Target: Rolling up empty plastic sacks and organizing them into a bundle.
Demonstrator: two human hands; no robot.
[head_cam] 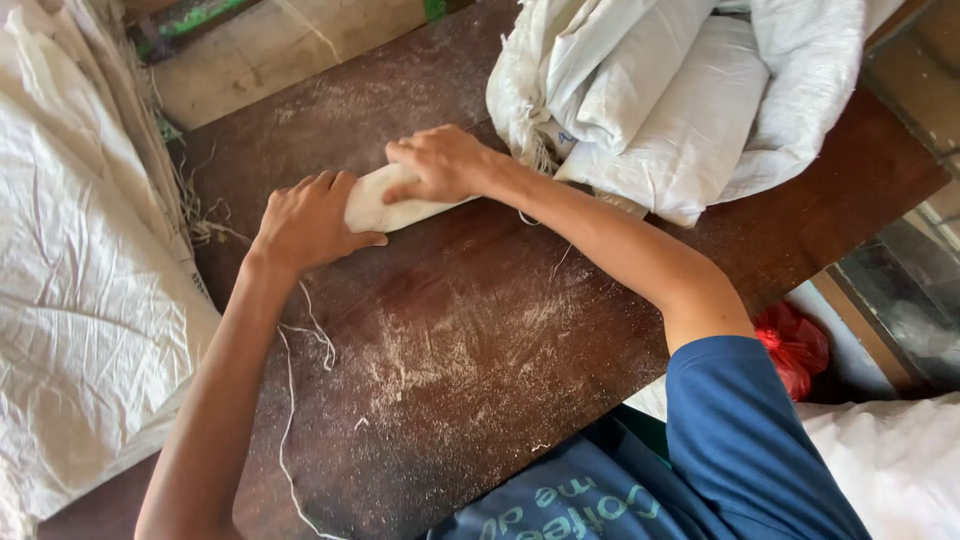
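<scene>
Head view: I see both hands on a pale roll of dough [385, 205] lying on the dark wooden worktop [480, 340], near its far side. Left hand [305, 225] is cupped around the roll's left end, thumb under the near edge, fingers curled over the top. Right hand [440, 162] presses down on the roll's right part, fingers bent over it, gripping. Flour dust is smeared across the worktop's middle. White woven sacks [680, 90] are piled at the far right, just beside the right hand. Another white sack [80, 300] hangs along the left edge, loose threads [300, 340] trailing onto the wood. Red bag [795, 345] sits below at right.
</scene>
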